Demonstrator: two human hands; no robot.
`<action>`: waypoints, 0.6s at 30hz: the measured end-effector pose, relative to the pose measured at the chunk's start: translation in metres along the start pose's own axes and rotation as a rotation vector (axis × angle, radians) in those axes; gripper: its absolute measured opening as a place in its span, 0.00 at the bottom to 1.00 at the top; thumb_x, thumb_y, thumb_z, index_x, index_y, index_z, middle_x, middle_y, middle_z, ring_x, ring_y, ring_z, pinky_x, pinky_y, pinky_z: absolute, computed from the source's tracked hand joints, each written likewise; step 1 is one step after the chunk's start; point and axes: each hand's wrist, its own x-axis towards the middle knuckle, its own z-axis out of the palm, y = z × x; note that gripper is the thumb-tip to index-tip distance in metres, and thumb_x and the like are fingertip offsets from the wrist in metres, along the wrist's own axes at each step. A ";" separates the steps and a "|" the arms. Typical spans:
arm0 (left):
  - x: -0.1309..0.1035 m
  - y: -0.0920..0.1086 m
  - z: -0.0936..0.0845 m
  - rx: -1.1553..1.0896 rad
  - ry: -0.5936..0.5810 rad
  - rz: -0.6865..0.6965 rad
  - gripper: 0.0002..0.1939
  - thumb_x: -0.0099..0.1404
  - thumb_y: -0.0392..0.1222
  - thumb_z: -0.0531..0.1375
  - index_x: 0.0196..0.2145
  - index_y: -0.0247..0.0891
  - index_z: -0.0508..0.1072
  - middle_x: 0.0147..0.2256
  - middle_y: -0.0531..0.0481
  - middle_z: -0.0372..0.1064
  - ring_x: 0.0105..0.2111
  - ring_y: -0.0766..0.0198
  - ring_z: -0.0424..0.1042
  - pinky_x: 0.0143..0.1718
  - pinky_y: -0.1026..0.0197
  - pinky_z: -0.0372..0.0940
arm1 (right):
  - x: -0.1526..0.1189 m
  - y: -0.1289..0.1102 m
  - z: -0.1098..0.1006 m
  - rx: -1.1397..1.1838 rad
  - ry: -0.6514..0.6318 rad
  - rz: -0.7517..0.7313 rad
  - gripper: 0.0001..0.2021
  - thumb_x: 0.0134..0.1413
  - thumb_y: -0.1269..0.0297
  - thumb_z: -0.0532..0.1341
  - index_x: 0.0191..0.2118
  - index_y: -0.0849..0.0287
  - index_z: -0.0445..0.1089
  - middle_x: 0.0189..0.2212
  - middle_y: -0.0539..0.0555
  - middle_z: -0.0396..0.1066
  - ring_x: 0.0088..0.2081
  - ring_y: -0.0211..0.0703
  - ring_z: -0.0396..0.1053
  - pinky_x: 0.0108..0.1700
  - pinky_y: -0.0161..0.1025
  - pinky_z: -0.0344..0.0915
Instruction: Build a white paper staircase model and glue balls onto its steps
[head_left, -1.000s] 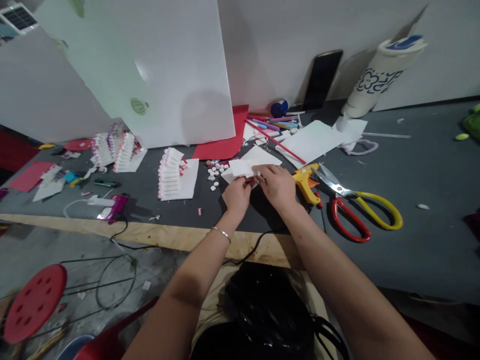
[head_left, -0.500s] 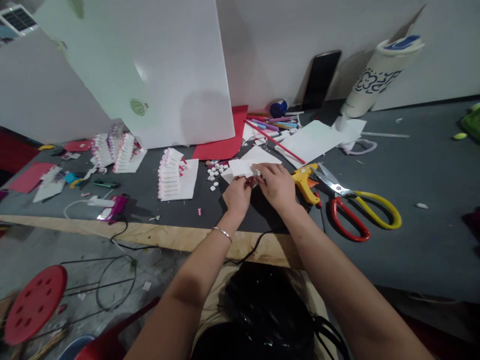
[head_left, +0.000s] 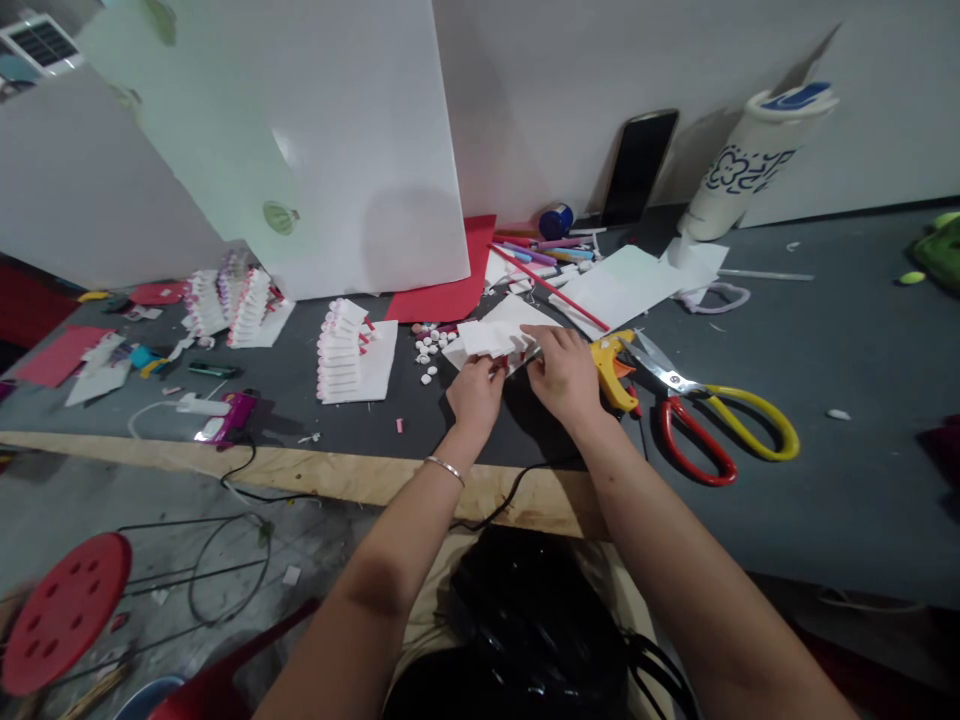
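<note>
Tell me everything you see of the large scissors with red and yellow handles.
The large scissors lie on the dark grey tabletop, to the right of the yellow glue gun. Silver metal blades meet at a round pivot and point away toward the gun; whether they touch it is unclear. The smooth loops, one red, one yellow, are spread apart. Neither hand holds them.

Scissors (head_left: pixel 676 382) got shiny metal blades; just left of them, the glue gun (head_left: pixel 616 372) looks like smooth yellow plastic.
</note>
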 end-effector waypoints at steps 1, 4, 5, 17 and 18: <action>0.000 0.000 0.000 -0.001 -0.001 -0.004 0.12 0.69 0.47 0.57 0.44 0.42 0.77 0.45 0.44 0.76 0.43 0.55 0.75 0.37 0.60 0.65 | 0.000 0.000 0.000 0.007 0.002 0.005 0.25 0.50 0.78 0.54 0.55 0.61 0.68 0.49 0.60 0.72 0.48 0.55 0.65 0.48 0.46 0.61; 0.000 0.002 -0.001 0.002 -0.005 -0.019 0.12 0.68 0.47 0.57 0.44 0.42 0.77 0.45 0.44 0.76 0.43 0.55 0.75 0.37 0.60 0.65 | 0.001 0.001 0.001 0.027 0.004 0.006 0.24 0.50 0.78 0.54 0.54 0.61 0.68 0.48 0.61 0.72 0.48 0.55 0.65 0.48 0.47 0.62; 0.000 0.002 -0.002 0.001 -0.007 -0.023 0.12 0.68 0.47 0.58 0.44 0.42 0.77 0.45 0.45 0.75 0.43 0.55 0.75 0.37 0.60 0.65 | 0.001 0.001 0.001 0.033 0.005 0.006 0.24 0.49 0.78 0.54 0.54 0.61 0.68 0.48 0.61 0.72 0.47 0.56 0.65 0.48 0.47 0.62; -0.001 0.003 -0.005 -0.017 -0.027 -0.053 0.11 0.68 0.48 0.58 0.43 0.43 0.76 0.46 0.47 0.75 0.43 0.58 0.75 0.37 0.62 0.64 | 0.003 0.003 0.001 0.139 0.077 0.036 0.26 0.46 0.79 0.54 0.53 0.60 0.68 0.45 0.61 0.72 0.46 0.57 0.67 0.48 0.51 0.65; -0.001 0.003 -0.005 -0.016 -0.028 -0.060 0.11 0.68 0.48 0.58 0.43 0.43 0.76 0.46 0.47 0.75 0.43 0.57 0.75 0.37 0.62 0.64 | 0.004 0.003 0.000 0.155 0.092 0.038 0.26 0.45 0.79 0.54 0.52 0.60 0.68 0.45 0.61 0.72 0.46 0.56 0.67 0.48 0.50 0.65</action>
